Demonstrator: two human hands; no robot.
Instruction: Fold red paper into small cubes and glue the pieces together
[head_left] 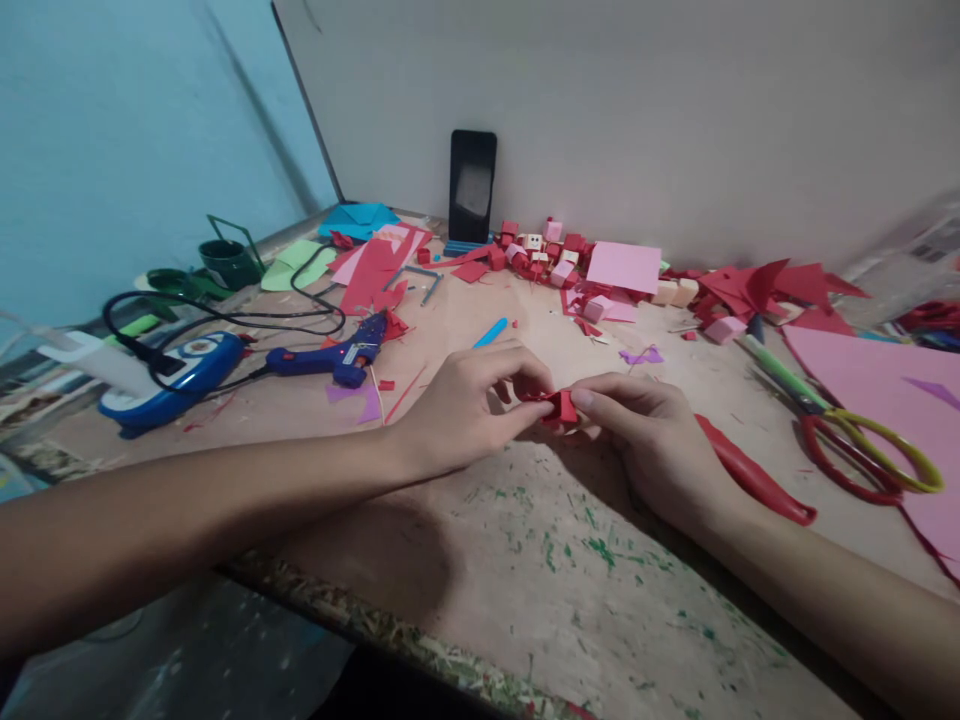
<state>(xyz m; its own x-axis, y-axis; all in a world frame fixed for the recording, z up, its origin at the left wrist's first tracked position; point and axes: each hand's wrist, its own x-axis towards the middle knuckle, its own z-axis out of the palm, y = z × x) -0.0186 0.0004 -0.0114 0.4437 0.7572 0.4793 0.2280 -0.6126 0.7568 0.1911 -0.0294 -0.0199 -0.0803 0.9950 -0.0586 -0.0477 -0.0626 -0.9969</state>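
Between my two hands, just above the worktable [480, 560], is a small red folded paper box [561, 407]. My left hand [476, 405] pinches its left side with thumb and fingertips. From the other side, my right hand [649, 430] grips it, thumb on top. The fingers partly cover the box, so its full shape is hidden. A red handle of some tool [754, 470] lies beside my right hand, its other end out of sight behind that hand. Beyond my left hand rests a blue stick-like piece [491, 332].
A blue glue gun [334, 352] lies at left, corded to a blue power strip [180, 375]. Scissors [855, 430] rest at right on pink paper [885, 390]. Small red and pink paper cubes [562, 270] crowd the back, near an upright phone [472, 185]. The table's near edge [360, 630] is rough.
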